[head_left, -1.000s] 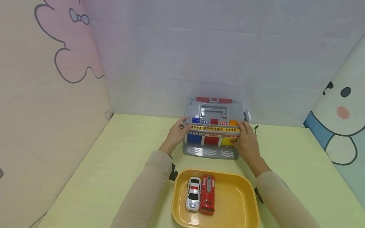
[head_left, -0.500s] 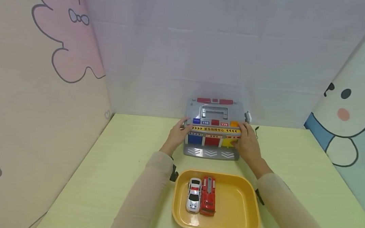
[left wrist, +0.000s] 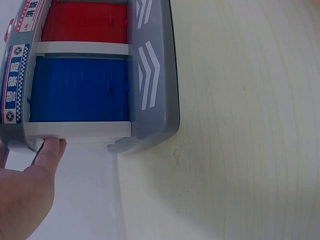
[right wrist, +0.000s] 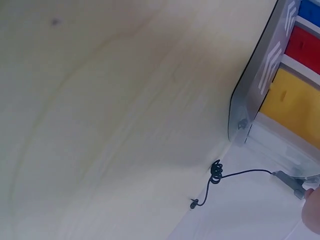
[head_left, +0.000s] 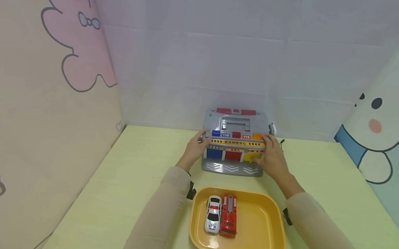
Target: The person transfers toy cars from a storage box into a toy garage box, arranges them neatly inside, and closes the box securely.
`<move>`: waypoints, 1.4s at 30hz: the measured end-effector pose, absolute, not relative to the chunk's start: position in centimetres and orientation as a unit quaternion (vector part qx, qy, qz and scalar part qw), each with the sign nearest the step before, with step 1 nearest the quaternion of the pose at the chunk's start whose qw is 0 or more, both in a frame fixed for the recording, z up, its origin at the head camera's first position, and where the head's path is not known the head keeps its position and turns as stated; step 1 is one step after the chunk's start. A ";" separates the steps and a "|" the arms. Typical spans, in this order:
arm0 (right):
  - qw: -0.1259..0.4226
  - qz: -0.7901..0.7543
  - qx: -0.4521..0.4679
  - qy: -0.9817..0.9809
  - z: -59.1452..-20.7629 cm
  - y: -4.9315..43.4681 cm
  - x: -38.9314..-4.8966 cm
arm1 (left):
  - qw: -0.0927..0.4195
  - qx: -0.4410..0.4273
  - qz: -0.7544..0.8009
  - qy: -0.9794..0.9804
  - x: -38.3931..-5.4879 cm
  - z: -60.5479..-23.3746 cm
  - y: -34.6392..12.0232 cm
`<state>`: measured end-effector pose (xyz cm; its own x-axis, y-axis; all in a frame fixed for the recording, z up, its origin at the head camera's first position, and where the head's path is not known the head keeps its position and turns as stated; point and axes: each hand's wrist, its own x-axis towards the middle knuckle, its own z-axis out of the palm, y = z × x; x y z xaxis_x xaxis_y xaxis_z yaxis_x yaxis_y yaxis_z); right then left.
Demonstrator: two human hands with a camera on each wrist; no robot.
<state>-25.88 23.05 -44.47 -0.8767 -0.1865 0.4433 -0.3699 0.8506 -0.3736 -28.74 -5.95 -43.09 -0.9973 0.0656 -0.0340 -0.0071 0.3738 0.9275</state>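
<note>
A grey toy garage (head_left: 233, 142) stands at the back of the table, with a blue door (left wrist: 80, 90), a red door (left wrist: 84, 22) and a yellow door (right wrist: 292, 102). My left hand (head_left: 195, 148) holds its left side; the left wrist view shows fingers against the white side wall under the roof edge. At the opposite side, my right hand (head_left: 273, 157) grips the roof corner, its thumb reaching across to the front of the yellow door. Most of the right hand lies outside the right wrist view.
A yellow tray (head_left: 260, 225) sits in front of the garage, between my forearms. In it lie a white police car (head_left: 213, 214) and a red fire truck (head_left: 229, 216), side by side. A dark coiled cord (right wrist: 216, 172) runs from a grey handset by the garage's right side.
My right thumb has shifted slightly and stretches lower over the yellow door. Both hands stay on the garage, and the tray and vehicles keep their places apart from a small camera sway.
</note>
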 end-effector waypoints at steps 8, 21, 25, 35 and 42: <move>0.204 0.232 0.143 -0.940 -44.1 22.7 -25.8 | 0.030 0.016 0.559 0.829 -28.6 -43.0 -5.9; 0.147 0.256 0.129 -0.947 -41.9 21.6 -26.1 | 0.031 0.015 0.558 0.829 -28.6 -43.0 -5.8; 0.138 0.247 0.134 -0.950 -41.5 21.3 -26.4 | 0.030 0.014 0.558 0.830 -28.6 -43.1 -5.8; 0.104 0.246 0.140 -0.953 -40.2 20.2 -26.9 | 0.028 0.015 0.555 0.831 -28.7 -43.1 -5.8; 0.070 0.236 0.116 -0.962 -39.2 19.5 -27.5 | 0.029 0.018 0.558 0.829 -28.7 -42.9 -5.7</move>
